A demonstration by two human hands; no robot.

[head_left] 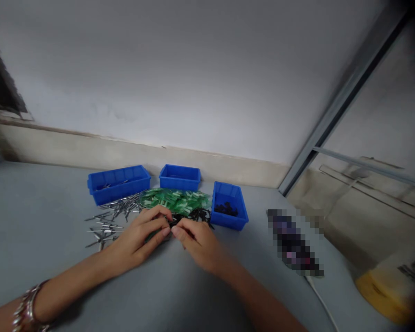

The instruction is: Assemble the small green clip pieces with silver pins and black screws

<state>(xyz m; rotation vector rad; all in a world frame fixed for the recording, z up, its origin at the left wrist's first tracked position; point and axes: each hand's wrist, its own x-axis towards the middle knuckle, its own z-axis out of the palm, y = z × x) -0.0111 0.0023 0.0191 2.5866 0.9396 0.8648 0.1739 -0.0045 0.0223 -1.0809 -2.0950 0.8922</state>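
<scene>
My left hand [143, 237] and my right hand [200, 244] meet at the middle of the grey table, fingertips nearly touching. Both have thumb and fingers pinched together; whatever lies between them is too small and hidden to make out. Just beyond the fingers is a heap of green translucent pieces [176, 200]. Small black parts [198, 215] lie beside my right fingertips, partly covered by the hand. Thin silvery metal rods [119, 207] are scattered to the left, some close to my left hand.
Three blue bins stand behind the heaps: a long left bin [124, 190] with a few rods, a middle bin [180, 184], and a right bin [230, 222] holding black parts. To the right lie a pixelated object [293, 242], a white cable [320, 295] and a yellow-bottomed container [383, 295].
</scene>
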